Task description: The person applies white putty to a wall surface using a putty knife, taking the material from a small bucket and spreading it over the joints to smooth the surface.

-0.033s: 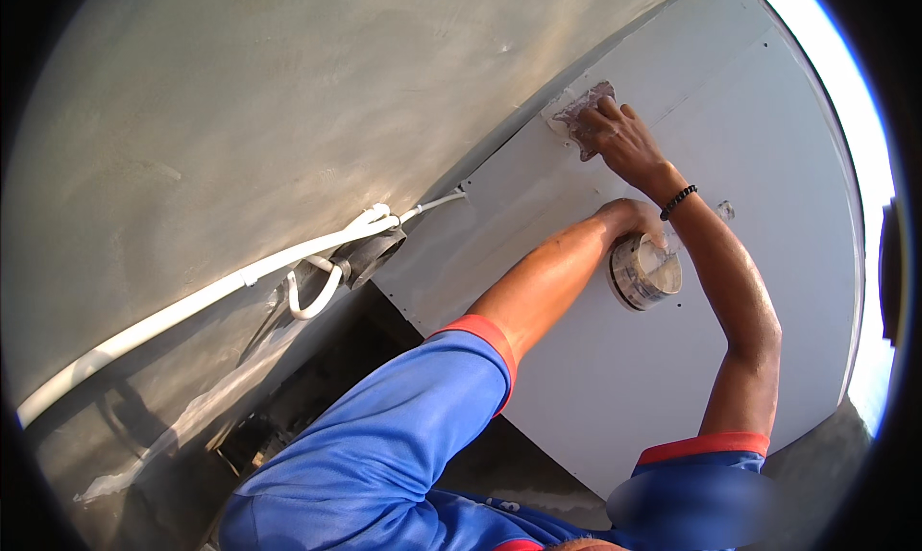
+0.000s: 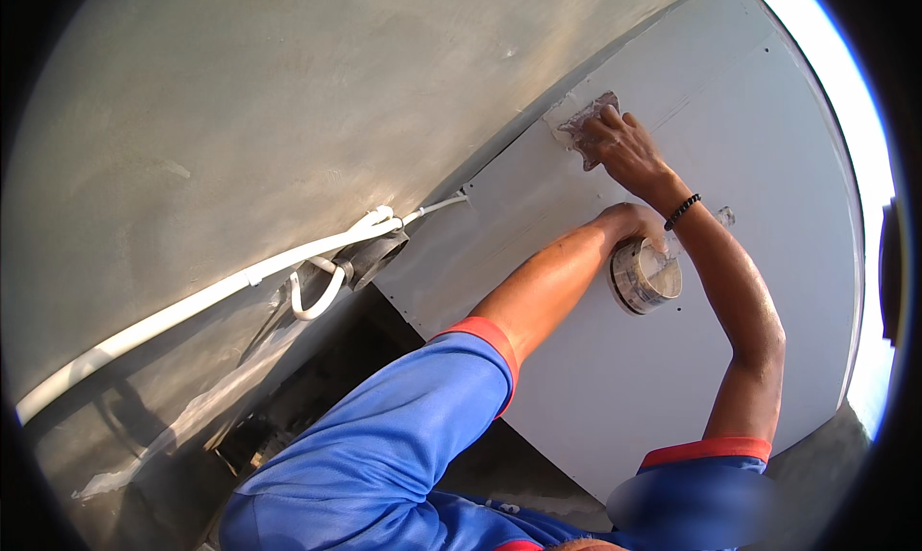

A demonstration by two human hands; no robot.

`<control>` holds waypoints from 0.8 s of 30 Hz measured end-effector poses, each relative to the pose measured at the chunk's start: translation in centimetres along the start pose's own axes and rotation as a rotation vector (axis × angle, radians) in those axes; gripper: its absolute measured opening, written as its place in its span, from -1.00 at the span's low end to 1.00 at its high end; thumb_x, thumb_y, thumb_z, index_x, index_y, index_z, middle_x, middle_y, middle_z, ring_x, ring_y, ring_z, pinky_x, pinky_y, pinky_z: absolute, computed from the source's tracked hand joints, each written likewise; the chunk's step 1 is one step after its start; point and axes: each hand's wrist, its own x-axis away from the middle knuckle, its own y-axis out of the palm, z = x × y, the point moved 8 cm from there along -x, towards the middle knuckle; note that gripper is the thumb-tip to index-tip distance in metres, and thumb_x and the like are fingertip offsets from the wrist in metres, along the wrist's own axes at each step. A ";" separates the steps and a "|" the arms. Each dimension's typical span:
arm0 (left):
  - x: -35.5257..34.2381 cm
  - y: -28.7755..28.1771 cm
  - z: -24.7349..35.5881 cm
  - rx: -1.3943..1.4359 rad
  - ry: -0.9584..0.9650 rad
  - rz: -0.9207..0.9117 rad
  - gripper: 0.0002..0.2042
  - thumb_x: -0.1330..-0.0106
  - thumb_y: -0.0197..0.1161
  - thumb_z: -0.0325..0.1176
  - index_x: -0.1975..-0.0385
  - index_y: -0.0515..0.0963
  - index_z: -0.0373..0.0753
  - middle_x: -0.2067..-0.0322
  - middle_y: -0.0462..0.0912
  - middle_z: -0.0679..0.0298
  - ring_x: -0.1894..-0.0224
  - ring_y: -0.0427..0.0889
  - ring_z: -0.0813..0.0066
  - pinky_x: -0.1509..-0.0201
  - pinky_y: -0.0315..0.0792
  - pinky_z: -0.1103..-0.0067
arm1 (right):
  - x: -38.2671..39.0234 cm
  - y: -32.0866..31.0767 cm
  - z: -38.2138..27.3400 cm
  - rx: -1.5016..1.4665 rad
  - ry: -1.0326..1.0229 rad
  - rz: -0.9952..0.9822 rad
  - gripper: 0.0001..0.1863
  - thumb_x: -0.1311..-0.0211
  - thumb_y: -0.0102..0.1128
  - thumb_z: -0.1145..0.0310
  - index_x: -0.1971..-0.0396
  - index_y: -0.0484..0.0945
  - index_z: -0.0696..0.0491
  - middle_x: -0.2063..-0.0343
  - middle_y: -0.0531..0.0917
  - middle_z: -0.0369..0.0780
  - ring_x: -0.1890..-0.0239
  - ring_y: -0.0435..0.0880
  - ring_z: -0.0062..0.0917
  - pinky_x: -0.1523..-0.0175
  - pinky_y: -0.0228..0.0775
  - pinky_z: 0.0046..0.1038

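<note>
My right hand (image 2: 629,155), a dark bead bracelet at its wrist, is closed on a thin flat scraper (image 2: 586,160) smeared with pale paste. The scraper lies against a large grey-white board (image 2: 576,378), near its edge by the wall. Wet filler (image 2: 562,119) shows on the board around the blade. Lower down, my left hand (image 2: 639,222) grips the rim of a round tub (image 2: 634,282) with whitish paste inside. Its fingers are partly hidden. A smeared, pale tool end (image 2: 726,215) sticks out beyond my right forearm; its other parts are hidden.
A plastered grey wall (image 2: 288,99) runs along the board's left edge. White pipe (image 2: 192,306) crosses it, with a bent piece and a dark fitting (image 2: 375,258) near the board's corner. Small dark screw points dot the board. Bright light lies past its right edge.
My right hand and the scraper have shifted slightly down and to the right along the board. My left hand and the tub have hardly moved.
</note>
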 end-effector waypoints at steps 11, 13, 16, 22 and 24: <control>-2.6 -0.2 -1.8 0.196 0.071 0.025 -0.57 -0.07 0.34 -0.30 0.05 0.53 -0.36 0.13 0.62 -0.02 0.11 0.59 0.15 -0.06 0.40 0.29 | -0.9 -3.7 3.4 0.049 0.472 0.129 -0.74 -0.16 0.07 0.51 0.14 0.51 0.19 0.37 0.65 -0.08 0.24 0.58 -0.24 0.36 0.60 -0.32; -1.1 -0.7 -1.4 0.297 0.217 0.075 -0.55 -0.02 0.37 -0.32 0.07 0.54 -0.37 0.13 0.62 0.00 0.11 0.58 0.17 -0.05 0.39 0.31 | -2.4 -2.3 1.3 -0.032 0.431 0.071 -0.78 -0.10 0.10 0.52 0.24 0.52 0.24 0.45 0.67 -0.07 0.25 0.58 -0.25 0.34 0.60 -0.34; -0.1 -1.5 -0.8 0.300 0.298 0.111 -0.55 -0.02 0.37 -0.31 0.07 0.54 -0.37 0.13 0.62 0.00 0.11 0.58 0.16 -0.05 0.39 0.30 | -4.6 -0.5 -3.2 -0.064 0.403 -0.009 -0.88 -0.08 0.10 0.49 0.46 0.59 0.20 0.48 0.68 -0.10 0.27 0.57 -0.26 0.34 0.54 -0.36; -0.9 -2.0 -0.5 0.205 0.241 0.125 -0.55 -0.03 0.36 -0.30 0.07 0.54 -0.37 0.12 0.61 -0.01 0.10 0.58 0.15 -0.06 0.38 0.29 | -6.1 0.3 -8.0 -0.192 0.169 -0.032 -0.86 -0.11 0.09 0.42 0.52 0.64 0.07 0.45 0.67 -0.17 0.38 0.56 -0.29 0.28 0.44 -0.37; -1.5 -2.1 -0.4 0.173 0.222 0.113 -0.55 -0.03 0.36 -0.30 0.07 0.54 -0.37 0.11 0.61 -0.01 0.10 0.58 0.14 -0.06 0.38 0.29 | -5.6 0.7 -8.4 -0.286 0.163 -0.022 -0.84 -0.11 0.07 0.44 0.40 0.64 0.05 0.43 0.67 -0.14 0.30 0.59 -0.26 0.22 0.47 -0.32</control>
